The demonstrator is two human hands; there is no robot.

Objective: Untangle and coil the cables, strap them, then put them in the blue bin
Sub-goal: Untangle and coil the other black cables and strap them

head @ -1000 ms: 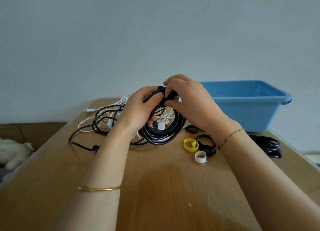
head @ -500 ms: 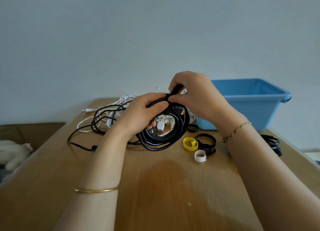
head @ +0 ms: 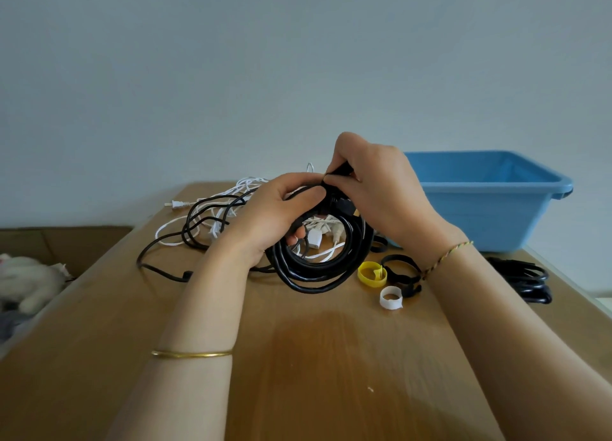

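1. Head view, the hold: the left hand (head: 275, 215) curls round the top of the black coil (head: 318, 275), thumb laid over the loops. This probably keeps the turns from springing apart. The coil stands tilted. I cannot tell whether its lower loops touch the counter (head: 298, 374).
2. The right hand (head: 374, 188) pinches a short black piece at the coil's top, just beside the left thumb. Whether that piece is a strap or the cable's end is unclear.
3. The coil sits between the hands at mid-counter. The tangle of white cable (head: 172, 228) and loose black cable (head: 165, 268) lies behind it to the left, not yet sorted.
4. A yellow strap (head: 372, 275), a white strap (head: 390, 297) and a black strap (head: 397, 265) lie just right of the coil, within easy reach.
5. A bundled black cable (head: 526, 281) lies near the right edge, in front of the blue bin (head: 490, 184) at the far right. No cable shows inside the bin.
6. Open room lies on the near side. The loose black cable runs close to the left edge and could slide off if tugged.
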